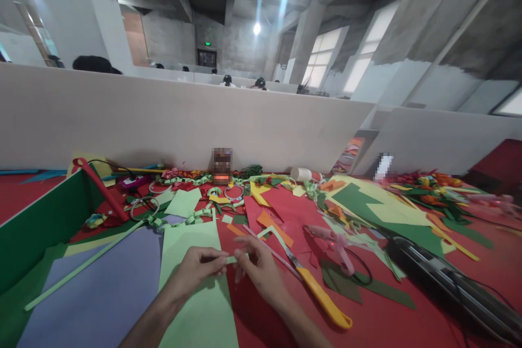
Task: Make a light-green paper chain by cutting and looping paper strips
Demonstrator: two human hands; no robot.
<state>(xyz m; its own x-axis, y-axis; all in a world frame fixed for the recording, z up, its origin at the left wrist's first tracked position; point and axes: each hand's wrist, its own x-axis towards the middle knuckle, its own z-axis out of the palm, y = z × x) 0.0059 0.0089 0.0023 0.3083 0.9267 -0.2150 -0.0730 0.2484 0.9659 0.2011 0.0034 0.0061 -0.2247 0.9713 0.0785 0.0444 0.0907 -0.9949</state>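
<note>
My left hand (pixel 204 265) pinches one end of a short light green paper strip (pixel 231 259) above a light green sheet (pixel 196 304). My right hand (pixel 261 269) has its thumb and fingers closed at the strip's other end. To the right of my right hand lies a yellow-handled knife (pixel 324 296) with a metal blade, beside a thin pink stick (pixel 281 255). A folded green strip (pixel 271 232) lies near the blade. Further right is a pink glue gun (pixel 332 239) with a dark cord.
Purple paper (pixel 106 288) and a dark green box wall (pixel 41 212) are on the left. Paper scraps and a green paper chain (pixel 191 220) cover the back. A long black device (pixel 452 288) lies at right. A white partition (pixel 183 119) stands behind.
</note>
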